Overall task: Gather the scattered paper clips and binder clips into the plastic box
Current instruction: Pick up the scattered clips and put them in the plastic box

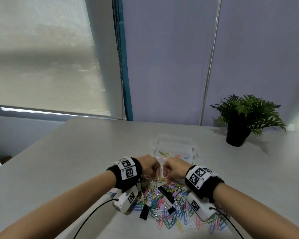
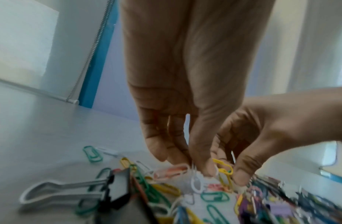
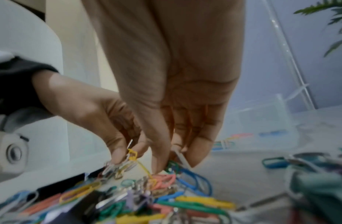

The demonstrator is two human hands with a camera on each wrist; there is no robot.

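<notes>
Both hands pinching clips off pile, near table's front edge.
Left hand [image 2: 187, 145] & right hand [image 3: 172, 142] each nip paper clips [image 1: 164, 209]; lift slow so tangles drop, carry to plastic box [image 1: 173, 147].

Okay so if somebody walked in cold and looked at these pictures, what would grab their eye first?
Most likely the bright heap of paper clips and black binder clips spread over the near part of the table, directly under the wrists. Next, the left hand and right hand, fingertips together at the heap's far edge, each pinching a few clips. Just beyond them stands the clear plastic box, holding only a few clips, with a potted plant at far right.
</notes>
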